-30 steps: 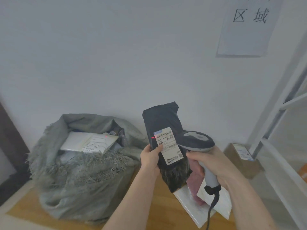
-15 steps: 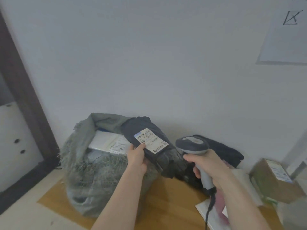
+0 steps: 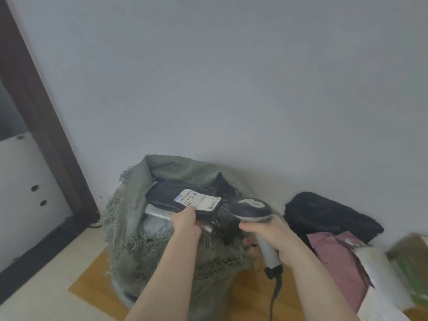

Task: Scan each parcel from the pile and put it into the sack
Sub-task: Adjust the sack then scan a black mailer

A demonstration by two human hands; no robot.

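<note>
A: How far along does the job look?

B: Partway, I'd judge. The grey-green sack (image 3: pixel 148 230) on the left already has pale parcels inside, and the dark parcel (image 3: pixel 185 198) is over its open mouth, not yet let go. To the right, a pile (image 3: pixel 335 232) waits: a black bag, a maroon one, white mailers, and a brown box at the far right edge.

A: And the hands?

B: The left hand (image 3: pixel 186 222) pinches the near edge of the dark parcel, thumb on top by the white label (image 3: pixel 198 199). The right hand (image 3: pixel 272 237) is wrapped round the handle of the scanner (image 3: pixel 251 210), whose cord hangs down toward the near edge.

A: Which way does the parcel lie?

B: Nearly flat, label facing up. Its long axis runs left to right across the sack's mouth, the right end dipping a little toward the scanner head, which sits just beside it.

A: What's left?

B: Dropping this one, then scanning everything in the pile.
</note>
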